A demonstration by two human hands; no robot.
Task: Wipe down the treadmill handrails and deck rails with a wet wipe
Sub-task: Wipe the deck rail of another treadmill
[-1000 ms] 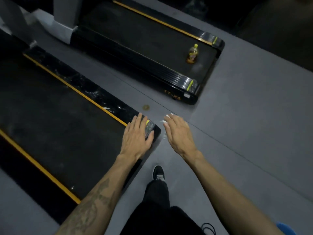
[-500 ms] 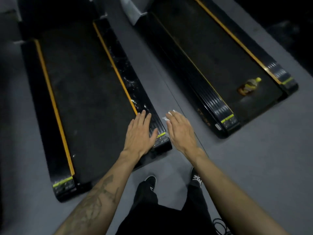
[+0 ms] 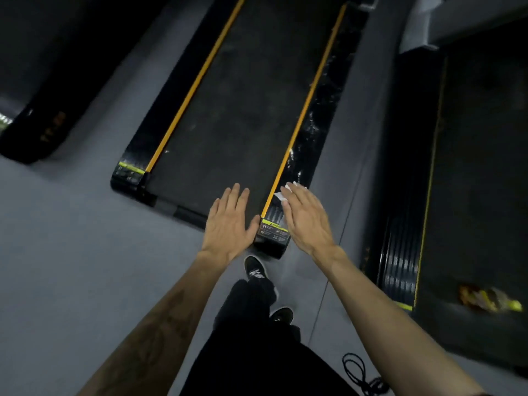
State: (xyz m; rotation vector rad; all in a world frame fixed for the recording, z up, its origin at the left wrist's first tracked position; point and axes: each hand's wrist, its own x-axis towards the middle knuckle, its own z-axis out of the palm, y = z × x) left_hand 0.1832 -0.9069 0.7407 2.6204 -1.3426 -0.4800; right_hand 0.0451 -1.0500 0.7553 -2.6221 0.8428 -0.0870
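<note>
Both forearms are extended forward. The left hand [image 3: 228,224] is spread flat, palm down; the right hand [image 3: 307,221] is seemingly flat too, fingers straight.

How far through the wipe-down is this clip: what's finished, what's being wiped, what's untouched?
Looks done: the right deck rail glistens with wet streaks along its length. In hand: the right hand presses the wet wipe at that rail's rear end; the left hand lies flat on the belt. Left: the left deck rail shows no such streaks; handrails are out of view.
</note>
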